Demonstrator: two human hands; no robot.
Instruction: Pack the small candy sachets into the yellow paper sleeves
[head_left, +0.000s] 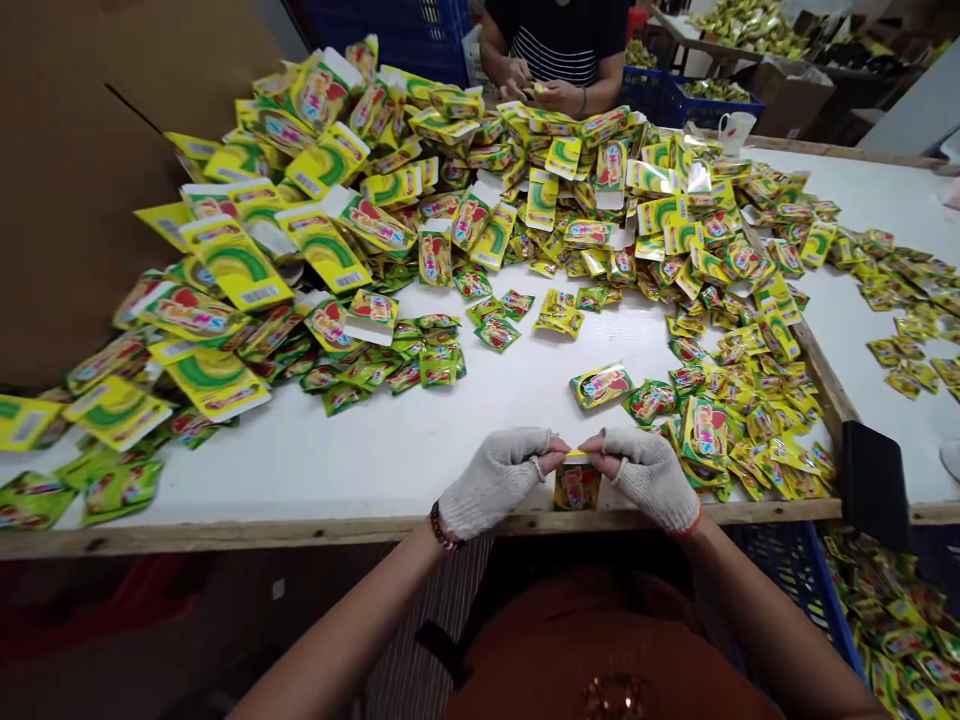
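Observation:
Both hands wear white gloves with bare fingertips. Between them, at the table's front edge, is a small printed candy box point(577, 486) with a yellow top edge. My left hand point(499, 478) pinches the left end of that edge, thumb and fingers pressed together. On the right end, my right hand point(641, 470) grips in the same way. A green-edged box point(601, 386) lies flat just beyond my hands. Beside it is a green candy sachet point(651, 400). Another box point(705, 430) leans on the sachets to the right of my right hand.
A big heap of yellow boxes point(330, 240) covers the far and left table. Small yellow sachets point(772, 400) pile up at right against a wooden strip point(825, 385). A black phone-like object point(876, 485) overhangs the front edge. Opposite sits a person point(559, 50); a white mug point(736, 130) stands nearby.

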